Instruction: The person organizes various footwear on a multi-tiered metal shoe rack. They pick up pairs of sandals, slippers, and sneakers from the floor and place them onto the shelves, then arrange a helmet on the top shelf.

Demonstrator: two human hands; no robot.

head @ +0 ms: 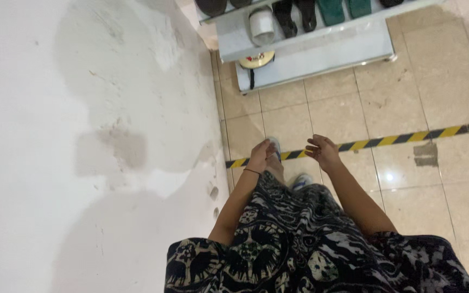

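A person is seen from above, standing on a beige tiled floor point(430, 70) beside a stained white wall point(82, 135) that fills the whole nine o'clock side of the view. A dark patterned garment point(299, 249) is worn, spreading across the six o'clock edge, and both bare forearms are stretched forward from it toward the centre. The left hand point(260, 156) is held just at eleven o'clock of the centre, a thin dark band around its wrist, its fingers point(267, 146) loosely curled and resting against or just above a light-coloured shoe point(276, 147); whether the shoe is actually grasped cannot be told. The right hand point(323, 152) is held just beside it at the three o'clock side, its fingers point(316, 142) bent and relaxed, with nothing held in them. A second light shoe point(300, 180) with a blue patch is seen below and between the two hands, partly covered by the garment. A yellow and black striped tape line point(408, 137) is laid across the tiles from the wall toward three o'clock, passing under the hands. At twelve o'clock, well apart from the hands, a white shoe rack point(321, 49) is set against the wall, with dark sandals point(295, 13) and green sandals point(343, 8) lined up on its upper shelf, and a white cylindrical roll point(261, 25) beside them.
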